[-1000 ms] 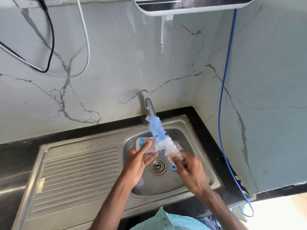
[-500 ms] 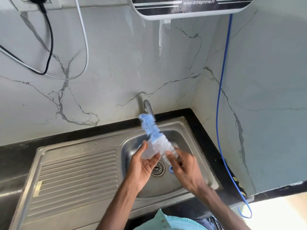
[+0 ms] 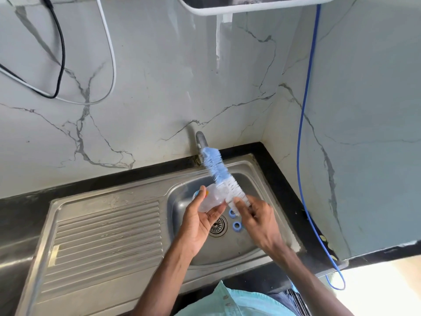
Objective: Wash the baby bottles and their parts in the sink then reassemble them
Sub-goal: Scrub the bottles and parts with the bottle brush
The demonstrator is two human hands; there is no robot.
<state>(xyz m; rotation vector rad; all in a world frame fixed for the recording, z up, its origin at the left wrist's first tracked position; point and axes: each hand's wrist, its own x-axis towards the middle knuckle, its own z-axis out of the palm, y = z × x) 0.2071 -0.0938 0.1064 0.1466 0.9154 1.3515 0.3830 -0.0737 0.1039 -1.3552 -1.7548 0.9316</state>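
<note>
Sink basin: left hand [image 3: 200, 224] and right hand [image 3: 259, 221] are held over the sink [image 3: 227, 252], near its right rim.
Bottle [image 3: 210, 199]: pinched by left fingers.
Brush [image 3: 224, 179]: gripped by right fingers, tip near tap [image 3: 201, 140].
Rings [image 3: 237, 224]: two are seen by the drain; half a second ago, one.
Drainboard [image 3: 102, 233]: open room at left.

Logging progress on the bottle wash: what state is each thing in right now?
Baby bottle: held in left hand, over sink basin.
Bottle brush: held in right hand, outside the bottle.
Blue rings: loose on basin floor.
Tap: no visible flow.
</note>
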